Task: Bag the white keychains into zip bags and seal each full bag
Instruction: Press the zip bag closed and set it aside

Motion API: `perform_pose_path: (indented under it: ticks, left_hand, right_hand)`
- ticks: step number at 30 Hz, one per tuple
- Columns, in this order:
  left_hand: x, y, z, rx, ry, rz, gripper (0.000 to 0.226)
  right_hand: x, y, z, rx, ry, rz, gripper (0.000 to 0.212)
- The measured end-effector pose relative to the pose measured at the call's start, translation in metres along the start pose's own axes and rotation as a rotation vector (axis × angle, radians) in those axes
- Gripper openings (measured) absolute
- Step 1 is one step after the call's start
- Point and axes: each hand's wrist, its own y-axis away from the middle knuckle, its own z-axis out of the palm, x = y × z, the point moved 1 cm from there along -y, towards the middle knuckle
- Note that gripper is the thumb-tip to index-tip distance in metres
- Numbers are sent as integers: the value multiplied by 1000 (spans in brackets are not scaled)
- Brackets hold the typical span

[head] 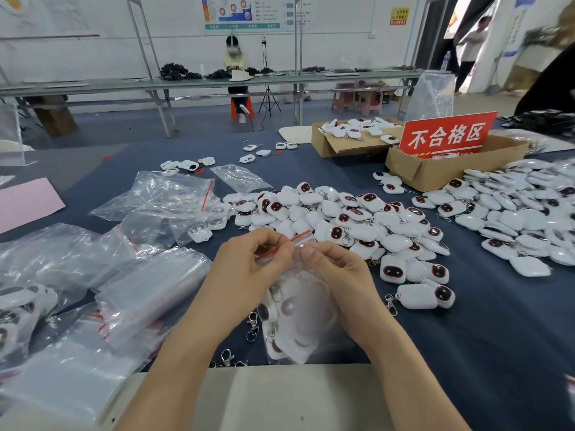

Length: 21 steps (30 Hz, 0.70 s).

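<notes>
Head view: keychains near "不合格区" sign

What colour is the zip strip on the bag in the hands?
Red; the strip runs across the clear bag's top, best in the head view.

This is a factory packing floor; the near table, covered in dark blue cloth, carries heaps of identical white keychains and loose stacks of clear zip bags; two open cardboard boxes stand on it, the farther one full of the same pieces, and a red sign reading 不合格区, a rejects area, stands in the nearer one; across the grey floor a long metal-framed bench runs along a white wall, with dark heaps of parts on it and another person seated behind it; printed charts and a yellow notice hang on the wall; pink plastic stools stand by the bench.
</notes>
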Motion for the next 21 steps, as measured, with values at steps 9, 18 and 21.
perform_pose_path:
  ticks: [9, 18, 21]
  left_hand:
    - [5, 0, -1, -14, -76, 13, 5]
    - [6, -1, 1, -6, 0, 19, 2]
    - [8, 1, 1, -8, -29, 57, 8]
  right_hand:
    - [4, 0, 1, -18, 60, -25, 18]
    - [3, 0, 2, -40, 54, -13, 34]
    - [4, -1, 3, -60, 35, 3, 31]
